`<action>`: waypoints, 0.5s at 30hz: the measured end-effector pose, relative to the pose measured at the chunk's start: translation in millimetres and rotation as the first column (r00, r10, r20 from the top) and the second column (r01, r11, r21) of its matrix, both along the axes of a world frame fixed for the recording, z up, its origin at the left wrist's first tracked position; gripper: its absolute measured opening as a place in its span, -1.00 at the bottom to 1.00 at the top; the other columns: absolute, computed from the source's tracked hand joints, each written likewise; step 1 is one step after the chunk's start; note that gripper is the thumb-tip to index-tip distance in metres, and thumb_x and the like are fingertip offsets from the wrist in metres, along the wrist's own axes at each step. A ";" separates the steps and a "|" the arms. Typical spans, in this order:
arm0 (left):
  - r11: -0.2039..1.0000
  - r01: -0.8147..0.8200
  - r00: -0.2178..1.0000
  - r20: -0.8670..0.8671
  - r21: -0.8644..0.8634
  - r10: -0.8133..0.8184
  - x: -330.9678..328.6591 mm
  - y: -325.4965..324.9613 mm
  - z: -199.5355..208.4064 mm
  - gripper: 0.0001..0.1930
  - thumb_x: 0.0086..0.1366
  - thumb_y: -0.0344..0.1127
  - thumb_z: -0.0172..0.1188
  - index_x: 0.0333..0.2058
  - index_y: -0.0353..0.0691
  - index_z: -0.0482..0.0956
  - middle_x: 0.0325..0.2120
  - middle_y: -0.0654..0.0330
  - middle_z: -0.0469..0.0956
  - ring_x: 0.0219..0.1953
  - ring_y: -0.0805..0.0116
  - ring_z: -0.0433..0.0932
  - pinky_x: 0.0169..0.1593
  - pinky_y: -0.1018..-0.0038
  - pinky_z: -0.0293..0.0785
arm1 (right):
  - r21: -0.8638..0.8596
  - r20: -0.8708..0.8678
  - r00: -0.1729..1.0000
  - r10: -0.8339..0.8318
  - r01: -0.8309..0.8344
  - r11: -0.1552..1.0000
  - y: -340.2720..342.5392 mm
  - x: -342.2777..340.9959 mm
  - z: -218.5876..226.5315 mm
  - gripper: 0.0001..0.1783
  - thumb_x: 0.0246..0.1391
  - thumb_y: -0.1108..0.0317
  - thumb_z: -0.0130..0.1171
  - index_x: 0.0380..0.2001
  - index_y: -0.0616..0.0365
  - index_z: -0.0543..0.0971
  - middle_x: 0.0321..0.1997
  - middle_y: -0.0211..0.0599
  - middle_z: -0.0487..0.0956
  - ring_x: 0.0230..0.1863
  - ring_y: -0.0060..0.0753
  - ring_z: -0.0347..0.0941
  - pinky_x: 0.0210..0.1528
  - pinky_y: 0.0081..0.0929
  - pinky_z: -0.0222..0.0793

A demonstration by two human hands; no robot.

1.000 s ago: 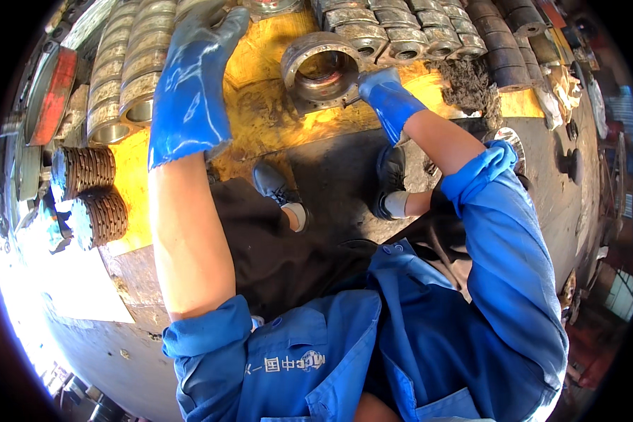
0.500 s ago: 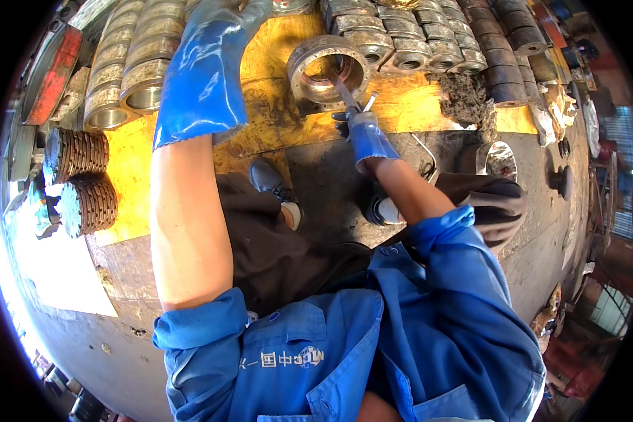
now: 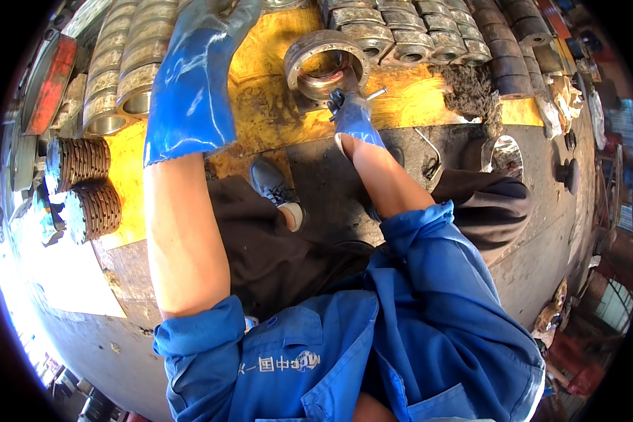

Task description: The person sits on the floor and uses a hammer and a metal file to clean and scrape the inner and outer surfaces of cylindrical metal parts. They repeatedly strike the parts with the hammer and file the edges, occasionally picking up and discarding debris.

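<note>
My right hand (image 3: 348, 109), in a dark and blue rubber glove, is closed around a metal tool with a thin bright crossbar (image 3: 378, 93) sticking out to the right. The tool's flat shaft (image 3: 349, 76) points away from me, at the right part of a thick metal ring (image 3: 293, 65) whose opening faces me. Bolt holes dot the ring's rim, and its inside looks worn and brownish. My left hand (image 3: 221, 17), in a long blue glove, reaches far forward at the top edge. Its fingers are mostly cut off there, so whether they hold anything is hidden.
Metal sleeves (image 3: 137, 77) lie in rows on the left, above stacked toothed discs (image 3: 84, 163). Rows of block-shaped metal parts (image 3: 408, 46) and dark cylinders (image 3: 510, 77) line the far side. A dirty clump of fibre (image 3: 464, 91) lies on the yellow sheet (image 3: 401, 91). My shoe (image 3: 269, 179) is below.
My right hand has moved forward and left, closer to the ring, and less of the tool's shaft shows. My left forearm has shifted slightly left.
</note>
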State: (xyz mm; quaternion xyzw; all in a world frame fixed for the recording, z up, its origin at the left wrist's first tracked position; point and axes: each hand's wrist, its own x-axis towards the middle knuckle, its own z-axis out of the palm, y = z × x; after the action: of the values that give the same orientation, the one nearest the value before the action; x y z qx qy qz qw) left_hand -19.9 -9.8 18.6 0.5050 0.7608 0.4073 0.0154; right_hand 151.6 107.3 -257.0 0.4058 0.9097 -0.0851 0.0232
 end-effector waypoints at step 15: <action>1.000 -0.001 0.998 0.067 0.004 0.001 -1.8 -0.9 -3.9 -0.53 0.32 -0.10 0.06 0.08 -0.31 0.42 0.05 -0.04 0.44 0.12 0.11 0.39 0.17 0.37 0.27 | 0.010 -0.077 0.996 0.044 -0.043 0.999 -4.7 -25.1 3.8 -0.72 0.21 0.26 0.00 -0.12 0.19 0.51 -0.32 -0.19 0.66 -0.35 -0.27 0.60 -0.45 -0.29 0.51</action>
State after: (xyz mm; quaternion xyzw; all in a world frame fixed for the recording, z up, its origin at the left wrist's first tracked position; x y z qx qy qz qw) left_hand -21.7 -10.7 14.6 0.4908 0.7593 0.4254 0.0395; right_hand 126.5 102.6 -253.1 0.3824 0.9189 -0.0965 -0.0120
